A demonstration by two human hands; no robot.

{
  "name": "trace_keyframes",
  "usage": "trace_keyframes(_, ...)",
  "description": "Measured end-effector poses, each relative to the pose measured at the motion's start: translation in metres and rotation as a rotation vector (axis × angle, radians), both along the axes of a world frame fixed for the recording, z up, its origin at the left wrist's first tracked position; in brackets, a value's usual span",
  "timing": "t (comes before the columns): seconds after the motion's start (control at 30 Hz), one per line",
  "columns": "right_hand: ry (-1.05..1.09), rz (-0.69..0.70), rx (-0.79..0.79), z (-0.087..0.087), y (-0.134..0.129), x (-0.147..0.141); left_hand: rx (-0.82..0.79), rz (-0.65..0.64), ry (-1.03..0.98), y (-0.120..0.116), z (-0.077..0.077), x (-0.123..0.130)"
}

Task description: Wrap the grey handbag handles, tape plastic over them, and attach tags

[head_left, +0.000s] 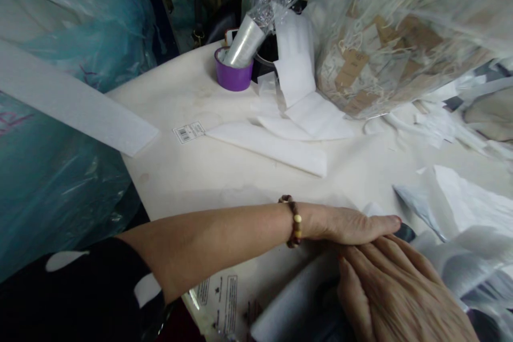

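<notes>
Hands are brought together at about four o'clock in the view, the left hand being laid across the fingertips of the right hand. Pressure seems to be spread this way over whatever lies beneath, perhaps so that it is flattened or kept from sliding. The left thumb is stretched out, but its other fingers are hidden; the right fingers are extended with their tips covered — whether anything is gripped by either hand cannot be told.

From the hands, the white foam sheet is seen at eight o'clock, its edge raised beside a dark, shadowed area, with printed clear plastic farther out. Loose foam strips are spread toward eleven o'clock on the counter, apparently within easy reach. Beyond them, a roll of clear film is leaned in a purple ring — probably so that it cannot roll away. At twelve, tags are held together by a clear bag.
</notes>
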State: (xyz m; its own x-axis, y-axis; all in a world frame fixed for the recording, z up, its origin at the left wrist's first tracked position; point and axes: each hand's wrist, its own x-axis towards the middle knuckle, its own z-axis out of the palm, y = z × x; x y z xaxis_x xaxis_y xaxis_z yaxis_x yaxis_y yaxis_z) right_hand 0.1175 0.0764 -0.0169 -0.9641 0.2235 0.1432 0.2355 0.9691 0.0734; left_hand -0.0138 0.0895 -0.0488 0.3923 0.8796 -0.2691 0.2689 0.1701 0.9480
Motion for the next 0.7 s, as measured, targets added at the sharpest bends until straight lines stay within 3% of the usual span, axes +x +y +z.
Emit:
trace_keyframes(0.1,-0.019,-0.018,-0.052,-0.001,-0.002,0.001,0.155,0.011,0.260,-0.022,0.002,-0.014)
trace_keyframes(0.2,-0.050,-0.061,-0.110,0.000,-0.004,0.002,0.376,0.100,0.361,-0.069,0.001,-0.036)
trace_keyframes(0.27,-0.034,-0.092,-0.120,0.000,-0.004,0.001,0.464,-0.052,0.323,-0.104,0.005,-0.050)
trace_keyframes(0.37,0.004,-0.098,-0.117,0.002,-0.004,-0.001,0.404,-0.243,0.355,-0.139,0.012,-0.059)
trace_keyframes(0.47,0.022,-0.071,-0.122,0.004,-0.003,-0.004,0.464,-0.280,0.315,-0.146,0.009,-0.053)
trace_keyframes(0.7,-0.033,-0.088,-0.177,0.005,-0.005,-0.007,0.864,-0.208,0.423,-0.128,-0.020,-0.025)
